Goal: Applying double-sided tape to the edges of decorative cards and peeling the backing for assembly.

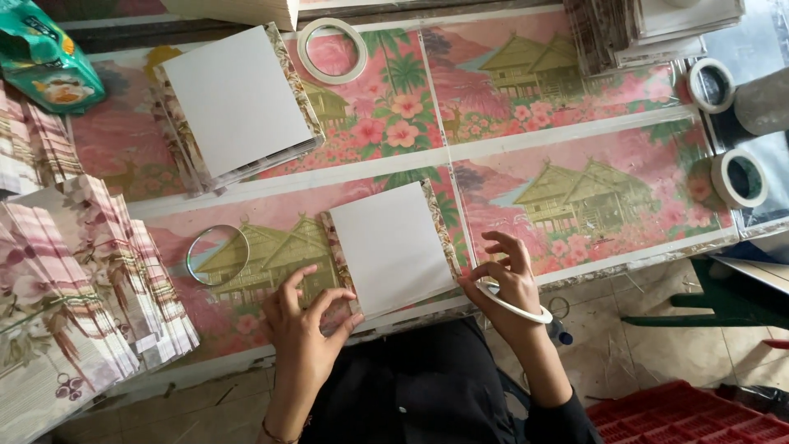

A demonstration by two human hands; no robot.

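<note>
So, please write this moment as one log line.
left hand: steadies white card stack | right hand: holds tape ring, touches stack corner

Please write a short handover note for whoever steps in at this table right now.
Left hand: fingers pressed on the lower left edge of the white square sheet, which tops a small stack of patterned sheets at the table's front edge.
Right hand: pinching that sheet's right corner, with a white tape ring under the hand.
A second white-topped stack lies further back; fanned patterned sheets sit to the left.
Done: nothing visibly taped. Left: the front stack remains unbound.
</note>
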